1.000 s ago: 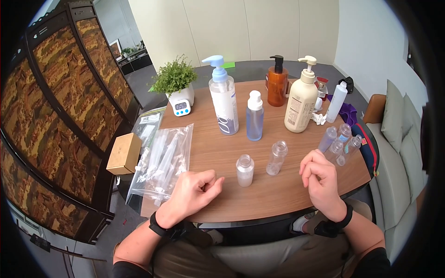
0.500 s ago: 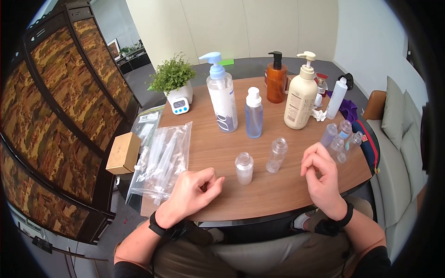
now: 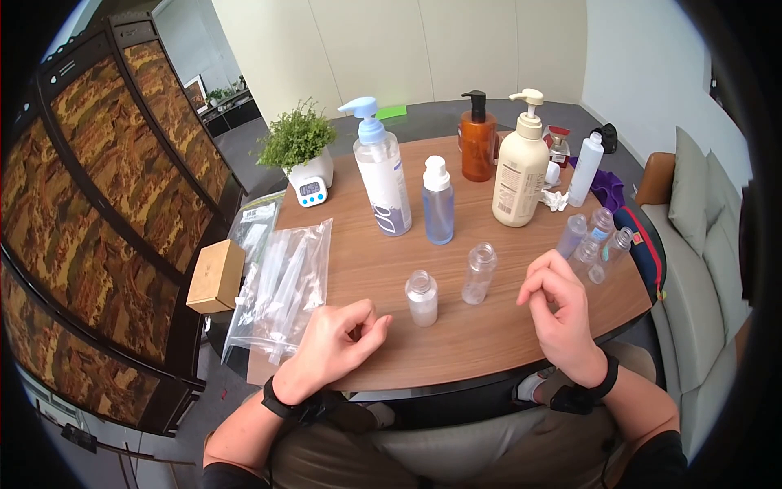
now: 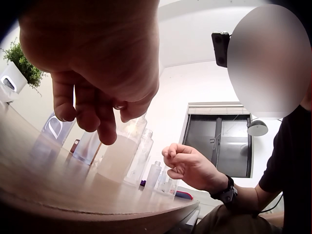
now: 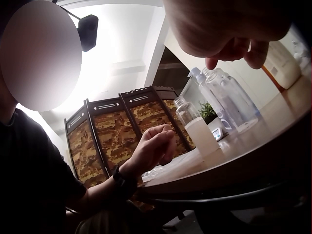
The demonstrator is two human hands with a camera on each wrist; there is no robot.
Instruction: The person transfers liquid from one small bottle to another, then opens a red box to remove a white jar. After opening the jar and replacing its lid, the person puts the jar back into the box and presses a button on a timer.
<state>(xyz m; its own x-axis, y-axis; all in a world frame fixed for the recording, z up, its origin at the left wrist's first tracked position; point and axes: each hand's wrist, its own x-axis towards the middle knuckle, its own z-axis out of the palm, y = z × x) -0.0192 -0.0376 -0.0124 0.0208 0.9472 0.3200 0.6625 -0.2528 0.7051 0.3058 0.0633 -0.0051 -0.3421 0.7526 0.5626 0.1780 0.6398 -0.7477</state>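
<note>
My left hand (image 3: 342, 338) hovers at the table's front edge, fingers loosely curled and holding nothing. Just right of it stands a small clear bottle (image 3: 422, 300), uncapped, with cloudy liquid inside. Beyond that bottle is a second uncapped clear one (image 3: 479, 275), with a little content at its bottom. My right hand (image 3: 558, 314), also with nothing in its loosely bent fingers, is over the right part of the table. Several small open bottles (image 3: 588, 251) are grouped just past it. In the left wrist view the cloudy bottle (image 4: 117, 158) appears behind the hanging fingers (image 4: 87, 114).
Farther back stand a blue-capped pump bottle (image 3: 381, 183), a blue spray bottle (image 3: 438, 204), an amber pump bottle (image 3: 477, 147) and a cream pump bottle (image 3: 521, 179). At left lie a plastic bag of droppers (image 3: 285, 281), a cardboard box (image 3: 214, 277), a timer (image 3: 311, 191) and a potted plant (image 3: 297, 138).
The head view has shifted slightly, so the tabletop things sit a little farther left in it. Both hands keep nearly the same pose; no bottle has been moved.
</note>
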